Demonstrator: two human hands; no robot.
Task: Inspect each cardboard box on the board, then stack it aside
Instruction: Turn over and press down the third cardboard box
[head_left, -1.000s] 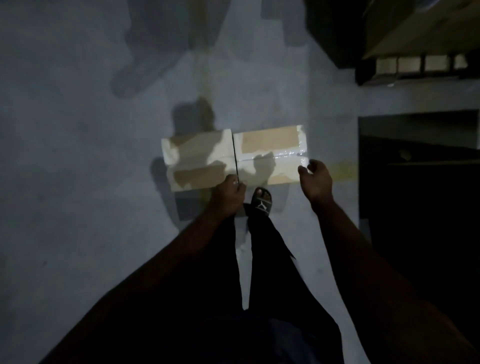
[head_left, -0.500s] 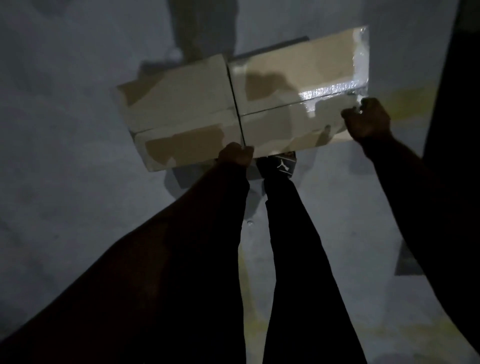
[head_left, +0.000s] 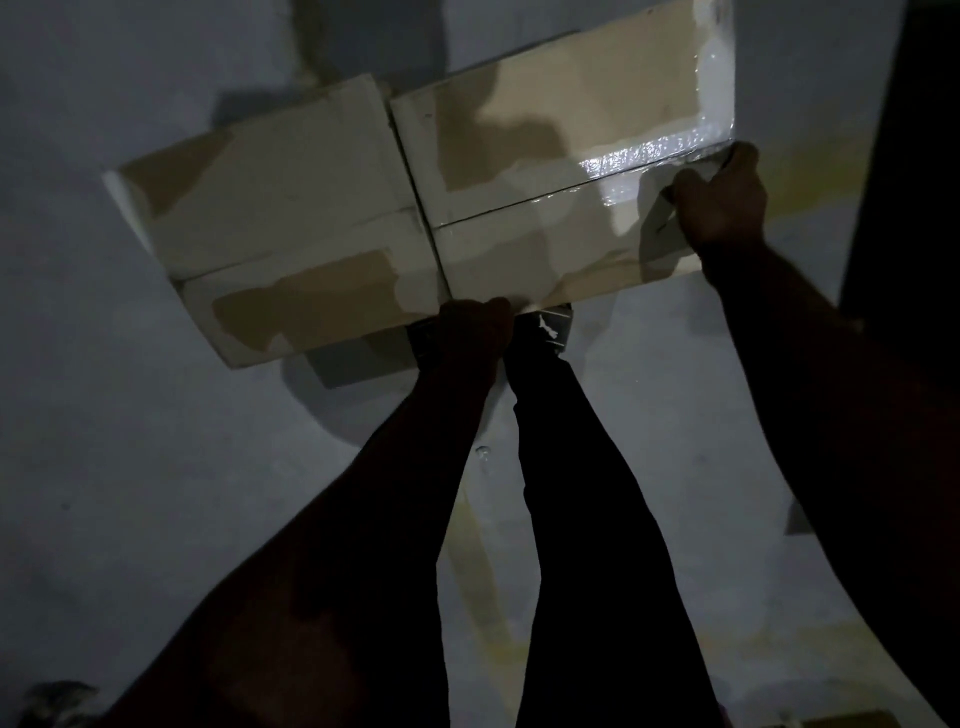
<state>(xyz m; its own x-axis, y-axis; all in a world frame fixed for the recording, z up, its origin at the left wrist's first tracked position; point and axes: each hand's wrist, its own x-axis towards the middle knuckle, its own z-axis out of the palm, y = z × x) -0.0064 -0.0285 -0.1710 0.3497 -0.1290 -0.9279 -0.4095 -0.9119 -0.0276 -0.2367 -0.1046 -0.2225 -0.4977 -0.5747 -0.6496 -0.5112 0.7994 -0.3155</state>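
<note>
Two pale cardboard boxes with torn brown patches sit side by side above the grey floor. The right box (head_left: 561, 156) has glossy tape along its seam. My right hand (head_left: 719, 200) grips its near right corner, fingers curled over the edge. My left hand (head_left: 475, 330) grips its near left corner, right at the gap between the two boxes. The left box (head_left: 280, 223) lies next to it, touched by neither hand as far as I can see.
My dark-trousered leg and sandalled foot (head_left: 550, 325) stand just below the boxes. A dark object (head_left: 904, 156) fills the right edge. Yellowish floor markings (head_left: 478, 561) run across the grey concrete floor (head_left: 130, 441). The scene is dim.
The view has closed in on the boxes over the last second. My right hand went from reaching beside the right box to gripping its corner; my left hand stayed at the middle gap.
</note>
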